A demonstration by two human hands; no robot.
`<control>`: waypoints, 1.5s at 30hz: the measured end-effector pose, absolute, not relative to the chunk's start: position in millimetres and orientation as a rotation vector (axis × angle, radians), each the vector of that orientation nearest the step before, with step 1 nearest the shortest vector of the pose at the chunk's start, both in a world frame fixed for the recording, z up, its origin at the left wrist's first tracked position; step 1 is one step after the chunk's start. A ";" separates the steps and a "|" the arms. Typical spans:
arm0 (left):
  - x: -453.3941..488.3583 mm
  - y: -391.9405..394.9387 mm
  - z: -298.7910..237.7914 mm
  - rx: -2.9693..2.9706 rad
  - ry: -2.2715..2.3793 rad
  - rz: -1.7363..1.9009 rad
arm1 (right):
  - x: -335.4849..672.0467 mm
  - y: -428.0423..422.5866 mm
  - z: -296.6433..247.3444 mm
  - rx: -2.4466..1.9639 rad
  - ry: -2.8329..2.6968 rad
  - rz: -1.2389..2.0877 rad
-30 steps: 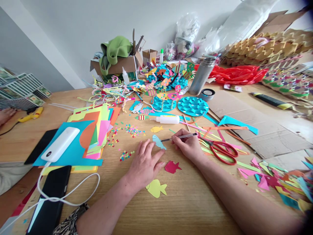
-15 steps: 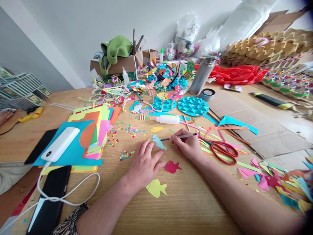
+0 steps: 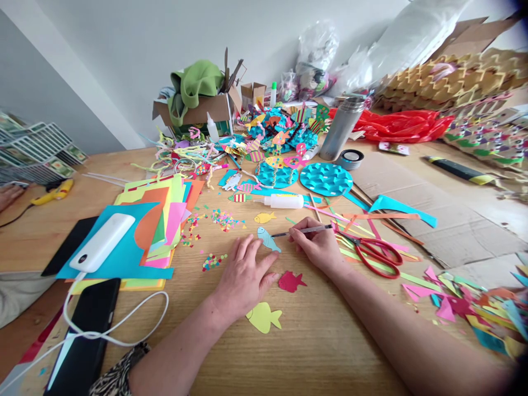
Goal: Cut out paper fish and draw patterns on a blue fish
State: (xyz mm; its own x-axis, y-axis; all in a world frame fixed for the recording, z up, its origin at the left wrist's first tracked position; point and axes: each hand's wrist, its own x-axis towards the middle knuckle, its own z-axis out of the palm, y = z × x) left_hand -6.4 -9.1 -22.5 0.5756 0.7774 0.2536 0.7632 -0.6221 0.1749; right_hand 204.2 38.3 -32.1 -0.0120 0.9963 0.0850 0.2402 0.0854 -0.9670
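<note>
A light blue paper fish (image 3: pixel 267 238) with drawn stripes lies on the table under the fingertips of my left hand (image 3: pixel 245 272), which rests flat with its fingers spread. My right hand (image 3: pixel 314 242) grips a pen (image 3: pixel 307 230), its tip at the fish's upper edge. Around them lie a small orange paper fish (image 3: pixel 264 217), a red paper fish (image 3: pixel 292 281) and a yellow-green paper fish (image 3: pixel 264 317), the last partly behind my left wrist. Red-handled scissors (image 3: pixel 377 256) lie to the right of my right hand.
Coloured paper sheets (image 3: pixel 165 220) carry a white power bank (image 3: pixel 102 242) at left, its cable looping over a black phone (image 3: pixel 88 324). A glue bottle (image 3: pixel 284 201), blue discs (image 3: pixel 325 179) and a metal flask (image 3: pixel 342 129) stand or lie beyond. Paper scraps (image 3: pixel 474 308) cover the right side.
Almost nothing differs. Both hands, the pen and the blue fish keep their places; the view has shifted very slightly.
</note>
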 end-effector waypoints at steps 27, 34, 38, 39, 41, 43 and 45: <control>-5.9 -9.4 -21.6 2.739 1.352 0.483 | 204.1 36.7 -29.6 -1.330 -1.432 1.037; -6.1 -9.3 -22.5 2.733 1.349 0.468 | 204.2 37.3 -31.0 -1.324 -1.421 1.026; -6.1 -9.3 -22.9 2.742 1.346 0.476 | 204.5 37.7 -32.7 -1.338 -1.429 1.026; -6.1 -9.3 -22.7 2.743 1.346 0.477 | 204.5 37.6 -32.6 -1.338 -1.432 1.027; -6.1 -9.3 -22.3 2.742 1.350 0.476 | 204.3 37.3 -31.8 -1.333 -1.433 1.035; -6.1 -9.3 -21.9 2.743 1.351 0.474 | 204.0 37.1 -30.8 -1.327 -1.424 1.040; -6.3 -9.3 -22.0 2.747 1.349 0.477 | 203.9 37.2 -30.3 -1.326 -1.414 1.039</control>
State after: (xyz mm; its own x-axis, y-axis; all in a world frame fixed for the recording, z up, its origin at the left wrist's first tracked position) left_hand -6.3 -9.3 -22.0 0.5733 0.7792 0.2535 0.7655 -0.6196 0.1734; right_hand 203.9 37.2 -30.3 -0.0108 0.9976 0.0681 0.2334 0.0688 -0.9699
